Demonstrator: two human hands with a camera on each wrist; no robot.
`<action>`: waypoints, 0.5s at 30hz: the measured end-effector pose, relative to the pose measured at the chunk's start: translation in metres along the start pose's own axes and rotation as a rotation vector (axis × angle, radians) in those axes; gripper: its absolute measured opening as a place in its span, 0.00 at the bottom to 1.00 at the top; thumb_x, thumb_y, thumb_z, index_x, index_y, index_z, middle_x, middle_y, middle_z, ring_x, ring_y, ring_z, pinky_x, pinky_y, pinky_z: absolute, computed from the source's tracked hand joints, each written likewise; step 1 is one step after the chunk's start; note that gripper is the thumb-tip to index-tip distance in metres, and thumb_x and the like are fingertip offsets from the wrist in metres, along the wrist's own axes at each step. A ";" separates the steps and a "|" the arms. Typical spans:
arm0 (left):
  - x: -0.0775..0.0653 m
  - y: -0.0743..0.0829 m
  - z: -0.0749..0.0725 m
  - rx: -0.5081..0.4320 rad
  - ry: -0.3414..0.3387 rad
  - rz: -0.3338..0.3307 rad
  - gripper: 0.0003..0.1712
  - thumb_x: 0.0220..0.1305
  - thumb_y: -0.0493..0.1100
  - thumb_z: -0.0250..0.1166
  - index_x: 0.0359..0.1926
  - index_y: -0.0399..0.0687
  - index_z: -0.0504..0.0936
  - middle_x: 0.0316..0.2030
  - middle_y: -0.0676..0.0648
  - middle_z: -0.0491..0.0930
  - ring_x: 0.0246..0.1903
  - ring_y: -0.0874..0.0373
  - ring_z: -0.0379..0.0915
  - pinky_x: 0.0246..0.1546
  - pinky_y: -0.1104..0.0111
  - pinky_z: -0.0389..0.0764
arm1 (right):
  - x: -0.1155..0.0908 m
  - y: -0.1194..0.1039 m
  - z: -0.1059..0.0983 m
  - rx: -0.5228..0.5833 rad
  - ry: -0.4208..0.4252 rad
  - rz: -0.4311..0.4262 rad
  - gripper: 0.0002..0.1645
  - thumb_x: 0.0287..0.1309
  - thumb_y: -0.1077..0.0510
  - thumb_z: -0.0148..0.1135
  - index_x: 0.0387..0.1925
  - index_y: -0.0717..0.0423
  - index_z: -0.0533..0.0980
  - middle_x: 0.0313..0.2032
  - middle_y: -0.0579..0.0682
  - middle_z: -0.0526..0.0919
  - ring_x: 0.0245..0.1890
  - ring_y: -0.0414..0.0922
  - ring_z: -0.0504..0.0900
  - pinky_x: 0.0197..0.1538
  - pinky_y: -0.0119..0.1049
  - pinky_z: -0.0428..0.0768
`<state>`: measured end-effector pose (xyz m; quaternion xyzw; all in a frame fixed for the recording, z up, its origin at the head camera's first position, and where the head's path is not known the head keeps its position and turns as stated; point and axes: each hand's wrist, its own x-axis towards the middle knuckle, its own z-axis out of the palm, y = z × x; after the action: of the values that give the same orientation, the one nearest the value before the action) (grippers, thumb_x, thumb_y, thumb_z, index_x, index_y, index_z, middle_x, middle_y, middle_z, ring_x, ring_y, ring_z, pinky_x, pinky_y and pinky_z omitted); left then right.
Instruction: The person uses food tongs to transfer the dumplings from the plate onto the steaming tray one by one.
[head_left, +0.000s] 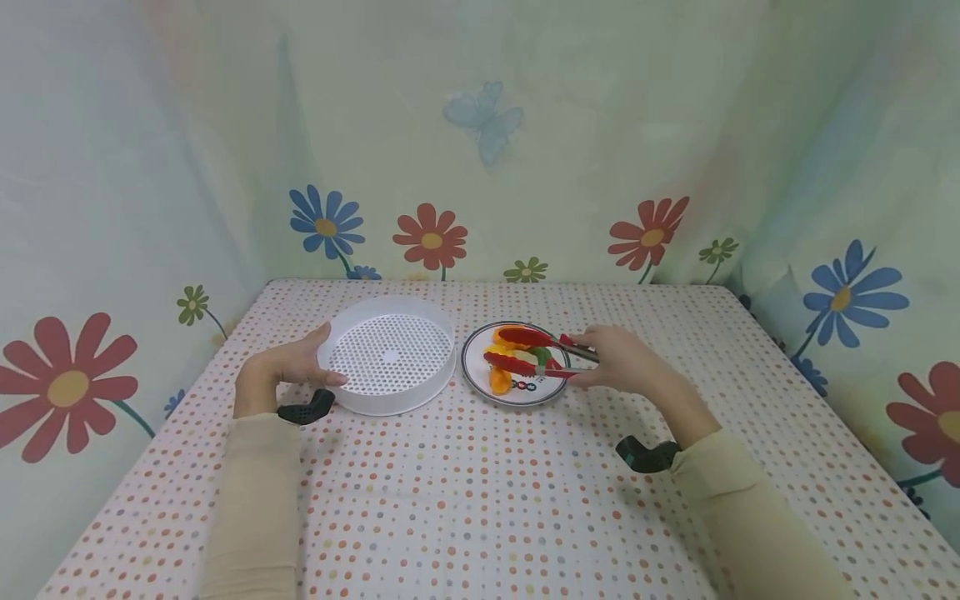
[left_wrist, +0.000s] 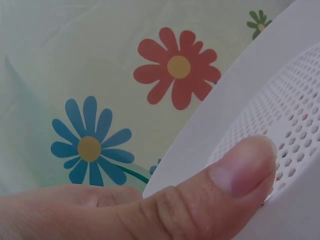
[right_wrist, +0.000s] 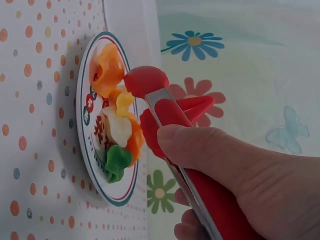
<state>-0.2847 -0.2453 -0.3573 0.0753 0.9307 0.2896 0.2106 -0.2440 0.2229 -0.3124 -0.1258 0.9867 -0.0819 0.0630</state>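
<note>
My left hand grips the near-left wall of a round white steamer basket with a perforated floor. The thumb reaches over the rim to the inside; the other fingers stay outside, mostly hidden. Red tongs with metal sides are in my right hand, their jaws spread above a plate. On that plate lie toy-like dumplings: an orange one, a yellow one, a white one and a green one, among others. Nothing shows between the tong tips.
The basket and plate stand side by side toward the back of a table with a dotted cloth. A flower-printed curtain encloses the back and both sides. Dark wrist devices hang below both hands.
</note>
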 end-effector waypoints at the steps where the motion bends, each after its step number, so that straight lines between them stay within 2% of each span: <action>1: 0.001 0.000 -0.001 0.000 0.000 0.003 0.72 0.41 0.60 0.71 0.69 0.41 0.27 0.69 0.35 0.28 0.67 0.35 0.25 0.63 0.39 0.38 | 0.001 -0.002 -0.003 -0.014 -0.006 -0.003 0.45 0.38 0.42 0.71 0.59 0.56 0.68 0.56 0.64 0.70 0.55 0.60 0.68 0.53 0.58 0.71; 5: 0.003 0.001 -0.002 0.001 -0.006 0.002 0.73 0.39 0.62 0.71 0.69 0.42 0.27 0.69 0.36 0.27 0.68 0.35 0.25 0.63 0.39 0.39 | 0.002 -0.005 -0.012 -0.058 -0.027 -0.015 0.43 0.38 0.43 0.71 0.57 0.56 0.70 0.55 0.63 0.72 0.54 0.59 0.70 0.53 0.56 0.72; 11: 0.003 0.005 -0.006 -0.013 0.001 0.008 0.71 0.42 0.58 0.71 0.68 0.41 0.27 0.69 0.36 0.26 0.68 0.36 0.24 0.63 0.40 0.37 | 0.006 -0.015 -0.020 -0.116 -0.029 -0.046 0.39 0.38 0.46 0.72 0.54 0.56 0.73 0.49 0.59 0.78 0.45 0.53 0.74 0.47 0.48 0.77; 15: 0.002 0.001 -0.004 -0.010 -0.008 -0.013 0.72 0.41 0.59 0.71 0.68 0.42 0.26 0.69 0.36 0.25 0.68 0.36 0.23 0.64 0.40 0.37 | 0.008 -0.025 -0.022 -0.187 -0.058 -0.051 0.39 0.37 0.48 0.73 0.55 0.55 0.73 0.46 0.56 0.78 0.41 0.50 0.74 0.46 0.46 0.77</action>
<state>-0.2885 -0.2457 -0.3541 0.0695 0.9289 0.2924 0.2165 -0.2484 0.2000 -0.2875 -0.1588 0.9842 0.0128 0.0775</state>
